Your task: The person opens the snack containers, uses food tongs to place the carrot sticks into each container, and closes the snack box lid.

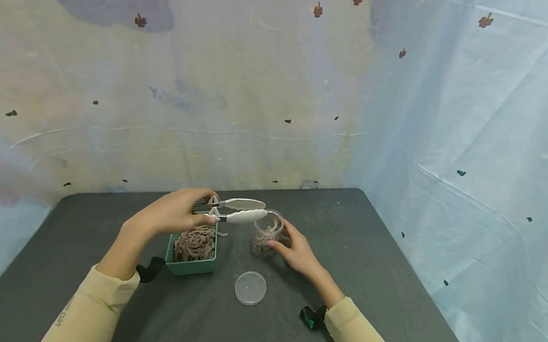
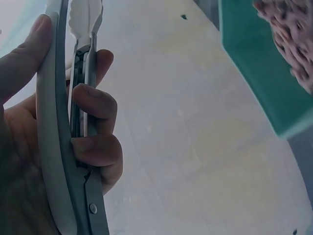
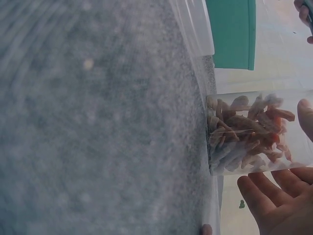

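Tongs with white scalloped tips point(image 1: 245, 216) are gripped in my left hand point(image 1: 173, 211), above the green box point(image 1: 191, 267) and pointing right over the jar's mouth. In the left wrist view, the fingers curl round the metal arms of the tongs point(image 2: 61, 122). Brownish-grey strips point(image 1: 194, 244) fill the box. My right hand point(image 1: 300, 250) holds the clear jar point(image 1: 263, 242) upright on the table, thumb on the near side and fingers on the right side. Through the wall of the jar point(image 3: 249, 132), similar strips show in its lower part.
A round clear lid point(image 1: 250, 288) lies on the dark table point(image 1: 357, 291), in front of the jar. One strip point(image 1: 222, 234) sticks out at the box's right edge. Behind the table hangs a pale plastic sheet point(image 1: 231, 90), with another on the right.
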